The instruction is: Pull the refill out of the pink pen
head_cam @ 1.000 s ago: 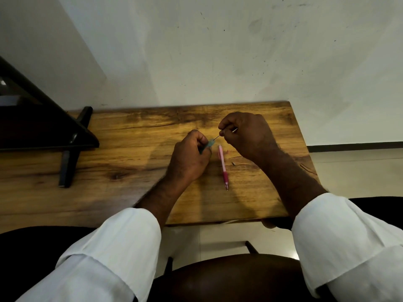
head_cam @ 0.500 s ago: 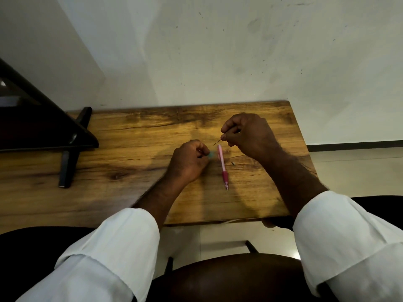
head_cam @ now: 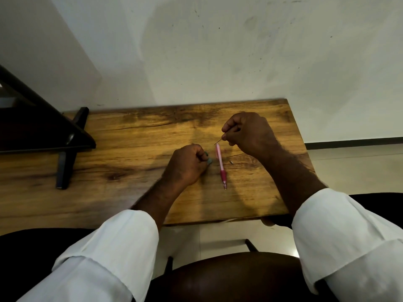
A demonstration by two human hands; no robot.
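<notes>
The right hand (head_cam: 248,132) pinches a thin dark lead (head_cam: 218,142) just above the pink mechanical pencil (head_cam: 220,165) lying on the wooden table (head_cam: 130,149), while the left hand (head_cam: 187,165) curls round what looks like a small teal case (head_cam: 209,160); light and brittle, the lead wants a gentle pinch near its middle

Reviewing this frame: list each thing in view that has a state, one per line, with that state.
left hand: fingers curled round a small teal piece, resting on the table
teal piece: mostly hidden in the fist, only its end shows
right hand: raised, pinching a thin lead
thin lead: held, tip pointing down-left, above the pen's top
pink pen: lying flat on the table, untouched
table: bears the pen
</notes>
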